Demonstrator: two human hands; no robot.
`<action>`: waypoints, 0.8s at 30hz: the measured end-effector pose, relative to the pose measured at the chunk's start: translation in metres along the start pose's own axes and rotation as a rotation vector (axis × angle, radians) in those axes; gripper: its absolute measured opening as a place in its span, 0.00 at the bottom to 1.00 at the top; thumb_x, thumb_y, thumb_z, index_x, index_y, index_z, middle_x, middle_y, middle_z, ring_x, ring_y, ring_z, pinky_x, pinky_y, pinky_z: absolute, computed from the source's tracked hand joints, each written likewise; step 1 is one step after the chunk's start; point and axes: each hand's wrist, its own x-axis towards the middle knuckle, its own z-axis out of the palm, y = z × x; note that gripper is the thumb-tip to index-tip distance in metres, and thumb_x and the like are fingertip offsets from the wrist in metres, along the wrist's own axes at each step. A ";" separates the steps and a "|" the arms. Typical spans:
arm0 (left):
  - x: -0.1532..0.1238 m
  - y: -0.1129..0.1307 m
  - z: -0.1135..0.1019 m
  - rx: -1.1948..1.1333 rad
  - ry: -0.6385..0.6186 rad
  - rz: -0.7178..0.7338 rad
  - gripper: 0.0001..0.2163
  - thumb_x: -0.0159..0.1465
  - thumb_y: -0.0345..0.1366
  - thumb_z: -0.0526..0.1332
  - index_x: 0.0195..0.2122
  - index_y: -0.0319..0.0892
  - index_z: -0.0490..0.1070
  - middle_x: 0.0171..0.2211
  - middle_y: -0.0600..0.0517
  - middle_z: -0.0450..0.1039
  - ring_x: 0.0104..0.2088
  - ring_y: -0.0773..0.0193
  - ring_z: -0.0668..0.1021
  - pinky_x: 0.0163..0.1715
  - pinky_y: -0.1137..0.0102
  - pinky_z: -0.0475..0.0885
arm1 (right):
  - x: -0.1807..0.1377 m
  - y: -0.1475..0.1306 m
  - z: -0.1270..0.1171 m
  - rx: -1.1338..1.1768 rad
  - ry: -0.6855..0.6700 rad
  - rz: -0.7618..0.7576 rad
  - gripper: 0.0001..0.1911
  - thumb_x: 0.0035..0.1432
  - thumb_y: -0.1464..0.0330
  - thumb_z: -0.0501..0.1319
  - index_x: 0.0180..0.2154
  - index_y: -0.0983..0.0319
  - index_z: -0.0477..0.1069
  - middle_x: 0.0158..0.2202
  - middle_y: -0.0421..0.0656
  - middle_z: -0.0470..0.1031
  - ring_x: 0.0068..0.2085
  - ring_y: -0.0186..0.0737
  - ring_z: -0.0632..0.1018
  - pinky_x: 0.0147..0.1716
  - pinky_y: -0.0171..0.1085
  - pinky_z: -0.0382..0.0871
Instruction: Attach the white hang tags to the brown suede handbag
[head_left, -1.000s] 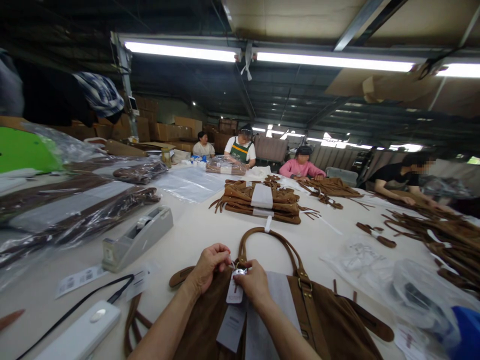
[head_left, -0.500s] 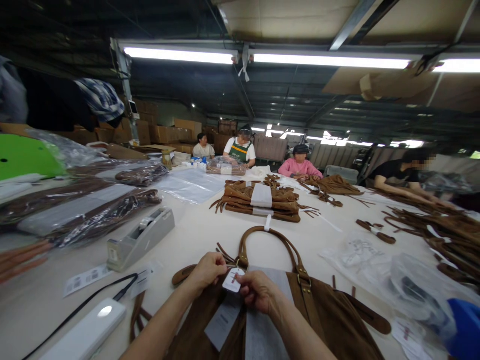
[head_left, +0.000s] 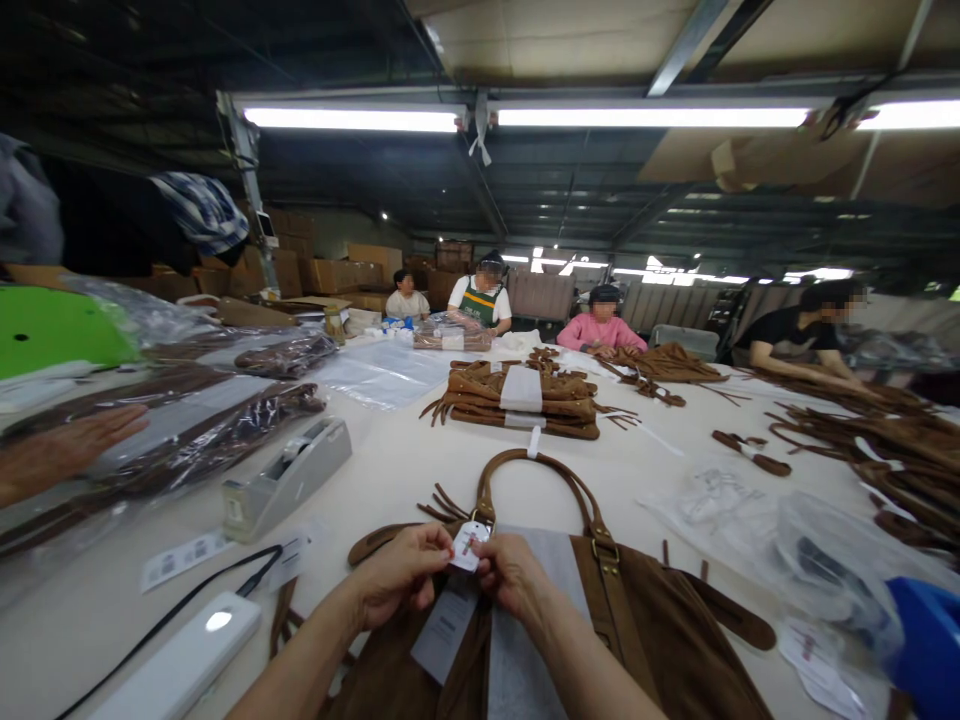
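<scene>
A brown handbag lies in front of me, its looped handle pointing away and a pale paper strip down its middle. A white hang tag with red print sits by the handle's left base. My left hand pinches the tag's left edge between thumb and finger. The tag's right edge is between the closed fingers of my right hand. Below the tag, a larger pale label hangs on the bag's front. Fringe tassels spread out left of the handle.
A tape dispenser, a sticker sheet and a white corded device stand left. A co-worker's hand rests over plastic-wrapped bags. Stacked brown bags lie ahead; a blue object sits right. Several co-workers surround the table.
My left hand has shifted from the tassel strands by the handle to the tag's left edge. The tag is raised slightly. A co-worker's hand at the left has moved inward over the wrapped bags.
</scene>
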 end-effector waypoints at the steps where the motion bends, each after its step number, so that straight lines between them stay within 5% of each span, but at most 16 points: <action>1: -0.002 -0.001 0.000 -0.036 -0.020 0.005 0.09 0.51 0.38 0.60 0.30 0.40 0.63 0.25 0.56 0.67 0.10 0.79 0.63 0.09 0.80 0.48 | 0.001 0.000 0.001 -0.016 0.020 -0.009 0.07 0.57 0.74 0.52 0.27 0.67 0.61 0.19 0.32 0.59 0.15 0.20 0.57 0.09 0.21 0.48; 7: -0.010 -0.008 0.012 -0.180 -0.130 0.014 0.11 0.52 0.36 0.61 0.36 0.40 0.66 0.34 0.52 0.68 0.12 0.81 0.63 0.11 0.79 0.49 | 0.006 0.006 0.008 -0.102 0.080 -0.083 0.07 0.57 0.74 0.53 0.26 0.66 0.61 0.17 0.31 0.57 0.14 0.21 0.58 0.10 0.23 0.48; 12: -0.006 -0.008 0.018 -0.187 0.051 0.048 0.13 0.51 0.39 0.62 0.35 0.38 0.68 0.32 0.50 0.69 0.12 0.81 0.61 0.11 0.79 0.48 | -0.004 0.006 0.001 -0.140 -0.067 -0.151 0.09 0.57 0.68 0.51 0.28 0.66 0.62 0.17 0.33 0.60 0.12 0.20 0.56 0.10 0.24 0.44; 17: -0.005 -0.001 0.019 -0.151 0.134 0.081 0.15 0.51 0.44 0.60 0.33 0.36 0.70 0.31 0.49 0.70 0.13 0.79 0.60 0.13 0.77 0.49 | -0.018 0.010 -0.004 -0.255 -0.187 -0.288 0.16 0.59 0.61 0.46 0.33 0.65 0.65 0.27 0.39 0.70 0.11 0.22 0.61 0.09 0.27 0.49; 24: 0.002 -0.003 0.012 0.229 0.432 0.005 0.21 0.50 0.52 0.57 0.28 0.35 0.71 0.10 0.58 0.59 0.12 0.73 0.58 0.15 0.76 0.48 | -0.019 0.015 -0.010 -0.454 0.037 -0.512 0.12 0.57 0.66 0.46 0.27 0.64 0.62 0.20 0.38 0.68 0.13 0.26 0.65 0.10 0.26 0.54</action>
